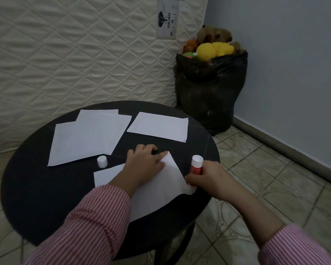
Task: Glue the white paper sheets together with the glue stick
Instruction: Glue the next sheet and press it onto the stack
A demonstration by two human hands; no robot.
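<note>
gluing step: left hand (144,165), fingers spread, pins the near paper sheet (161,190) flat on the desk (36,197); right hand (208,175) fingers pinch the uncapped glue stick (196,166) at its right edge. next, steady strokes along the sheet.

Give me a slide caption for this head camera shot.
Left hand steadies paper while right hand holds glue stick.
</note>
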